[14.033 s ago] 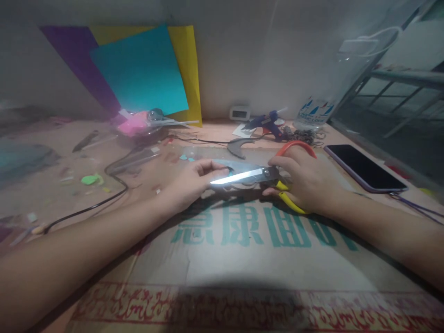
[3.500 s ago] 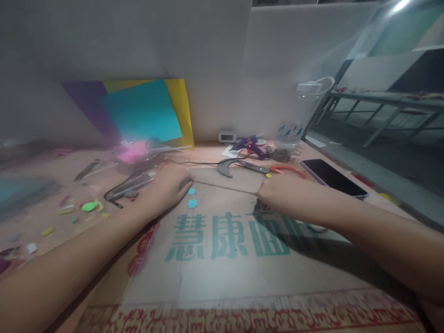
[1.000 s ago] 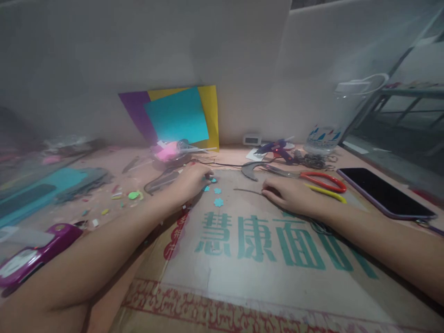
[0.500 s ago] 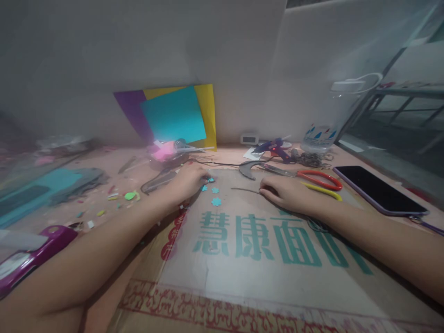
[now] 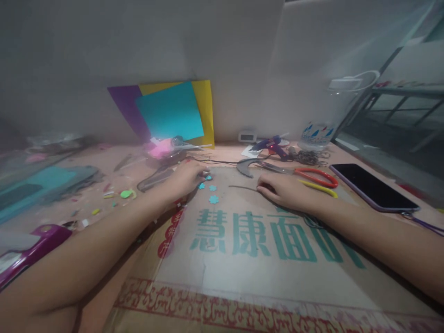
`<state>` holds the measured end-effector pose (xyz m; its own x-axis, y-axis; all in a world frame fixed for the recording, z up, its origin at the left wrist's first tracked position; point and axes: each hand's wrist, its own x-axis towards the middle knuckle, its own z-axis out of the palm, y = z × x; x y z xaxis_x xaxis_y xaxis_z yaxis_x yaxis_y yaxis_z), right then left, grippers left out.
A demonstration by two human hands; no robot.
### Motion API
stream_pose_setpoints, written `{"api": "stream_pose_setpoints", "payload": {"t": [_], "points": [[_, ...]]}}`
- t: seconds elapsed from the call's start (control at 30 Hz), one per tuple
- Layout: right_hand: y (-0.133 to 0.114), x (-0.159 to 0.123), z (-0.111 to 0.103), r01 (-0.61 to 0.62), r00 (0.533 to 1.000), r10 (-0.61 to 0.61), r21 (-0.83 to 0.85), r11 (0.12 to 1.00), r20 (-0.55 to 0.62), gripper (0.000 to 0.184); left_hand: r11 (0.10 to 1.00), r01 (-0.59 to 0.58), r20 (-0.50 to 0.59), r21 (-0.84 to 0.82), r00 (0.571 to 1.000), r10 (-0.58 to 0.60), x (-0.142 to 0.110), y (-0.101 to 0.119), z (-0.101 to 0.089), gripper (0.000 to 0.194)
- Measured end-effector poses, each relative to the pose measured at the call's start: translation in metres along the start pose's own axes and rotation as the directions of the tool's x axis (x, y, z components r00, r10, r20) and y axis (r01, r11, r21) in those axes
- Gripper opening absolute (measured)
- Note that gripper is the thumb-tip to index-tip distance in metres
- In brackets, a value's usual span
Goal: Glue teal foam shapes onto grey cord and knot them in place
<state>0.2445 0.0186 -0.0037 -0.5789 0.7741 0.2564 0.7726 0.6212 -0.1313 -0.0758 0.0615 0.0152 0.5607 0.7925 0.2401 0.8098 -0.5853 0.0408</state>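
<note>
Blue flowers lie beside the left hand, its grip hidden from me; the right hand pinches a thin cord pointing their way.

Left hand beside blue flower shapes, right hand holding thin strand, printed cardboard beneath

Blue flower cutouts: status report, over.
Left hand beside blue flower cutouts, grip unclear. Right hand pinching thin strand. Scissors just beyond right hand.
</note>
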Motion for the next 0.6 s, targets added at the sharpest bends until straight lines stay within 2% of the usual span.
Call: {"api": "stream_pose_setpoints", "payload": {"t": [0.17, 0.6], "points": [[-0.0015, 0.0000, -0.0014, 0.000, 1.000, 0.000, 0.009, 1.000, -0.003, 0.018, 1.000, -0.021, 0.015, -0.004, 1.000, 0.021, 0.0008, -0.0008, 0.0012, 0.029], [-0.0014, -0.0006, -0.0011, -0.011, 1.000, 0.011, 0.005, 1.000, -0.002, 0.018, 0.990, 0.090, -0.022, -0.112, 0.995, -0.094, -0.0009, -0.0028, 0.0035, 0.022]]}}
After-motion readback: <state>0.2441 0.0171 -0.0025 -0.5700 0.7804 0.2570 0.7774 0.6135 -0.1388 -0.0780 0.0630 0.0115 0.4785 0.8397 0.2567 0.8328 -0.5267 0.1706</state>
